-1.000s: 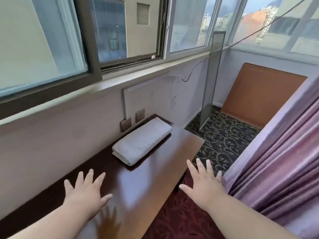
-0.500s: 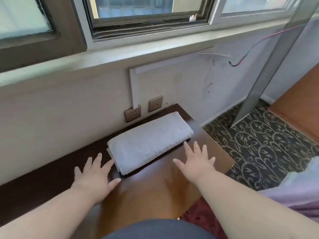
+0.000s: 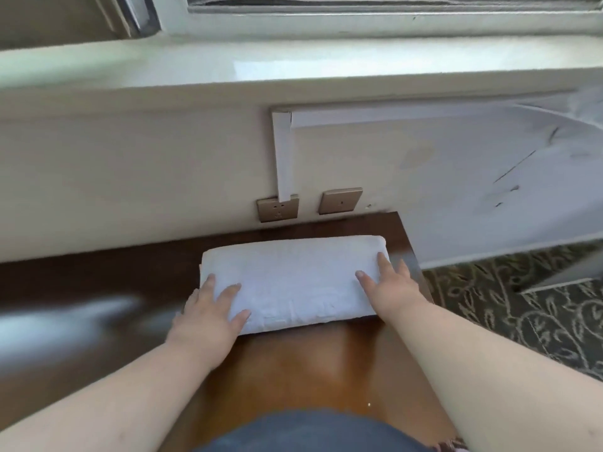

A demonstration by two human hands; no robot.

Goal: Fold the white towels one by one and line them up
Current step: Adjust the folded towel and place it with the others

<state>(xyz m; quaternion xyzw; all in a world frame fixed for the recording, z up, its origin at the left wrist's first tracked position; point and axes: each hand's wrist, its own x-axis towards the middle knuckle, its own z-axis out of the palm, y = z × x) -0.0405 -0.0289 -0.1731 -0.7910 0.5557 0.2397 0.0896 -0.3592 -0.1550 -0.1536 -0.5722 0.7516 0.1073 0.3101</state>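
Note:
One folded white towel [image 3: 293,278] lies flat on the dark brown wooden table [image 3: 293,363], close to the wall. My left hand [image 3: 208,314] rests on the towel's near left corner with the fingers spread over the top. My right hand [image 3: 391,288] lies on the towel's right end, fingers spread, some over its edge. Both hands touch the towel; neither has it lifted. No other towel is in view.
Two bronze wall sockets [image 3: 277,210] sit just behind the towel, under a white window sill [image 3: 293,70]. The table's right edge ends near my right hand; patterned carpet [image 3: 522,308] lies beyond it. Table surface stretches away to the left.
Both hands have moved forward from the bare table onto the two ends of the towel. My head has leaned closer and tilted down.

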